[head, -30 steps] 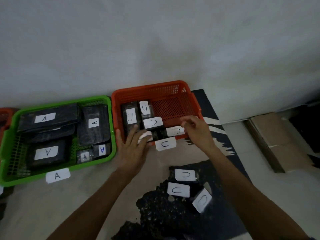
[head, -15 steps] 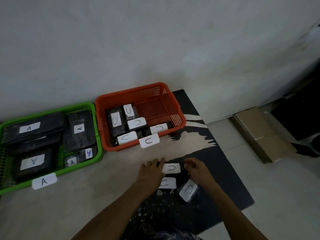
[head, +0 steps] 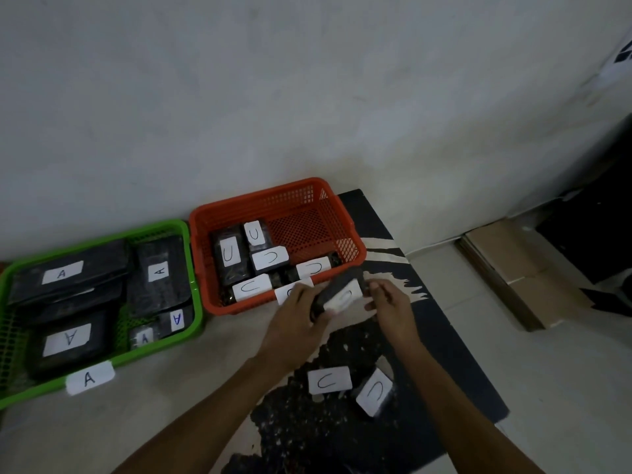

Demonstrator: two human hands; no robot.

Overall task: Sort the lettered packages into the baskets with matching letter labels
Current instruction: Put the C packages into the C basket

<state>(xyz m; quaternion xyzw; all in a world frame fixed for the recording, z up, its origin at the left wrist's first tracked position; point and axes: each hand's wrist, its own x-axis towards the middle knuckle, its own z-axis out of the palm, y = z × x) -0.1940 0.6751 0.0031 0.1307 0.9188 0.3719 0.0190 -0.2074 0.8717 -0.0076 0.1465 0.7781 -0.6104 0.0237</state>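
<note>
Two hands, left hand (head: 297,318) and right hand (head: 390,307), had fingers curled around one black U package (head: 337,294), held just in front of the red U basket (head: 342,213), presumably for dropping in; two U packages (head: 330,380) lay on the floor mat (head: 455,364).
</note>
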